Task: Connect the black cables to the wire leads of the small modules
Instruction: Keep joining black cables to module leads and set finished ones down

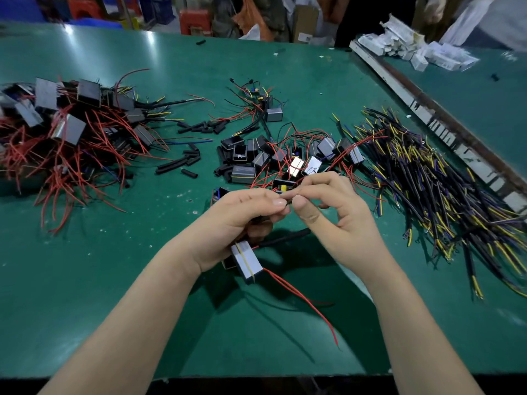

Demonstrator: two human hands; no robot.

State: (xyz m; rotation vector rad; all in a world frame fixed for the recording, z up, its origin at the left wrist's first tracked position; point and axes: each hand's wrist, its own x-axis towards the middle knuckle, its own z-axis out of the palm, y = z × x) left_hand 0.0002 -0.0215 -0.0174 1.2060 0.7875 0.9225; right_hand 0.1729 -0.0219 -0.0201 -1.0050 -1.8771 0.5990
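Observation:
My left hand (239, 220) grips a small grey module (247, 260) that hangs below the palm, its red leads (302, 297) trailing toward me. My right hand (333, 212) pinches thin wire ends between thumb and forefinger, right against my left fingertips. A black cable (285, 239) runs from under my hands to the right. The joint itself is hidden by my fingers. Loose black cables with yellow and blue ends (433, 189) lie in a heap at the right.
A pile of modules with red leads (71, 132) fills the left of the green table (142, 266). More modules (271, 158) and black sleeve pieces (188, 163) lie in the middle. A metal rail (445, 124) and white packets (413, 47) sit at the back right.

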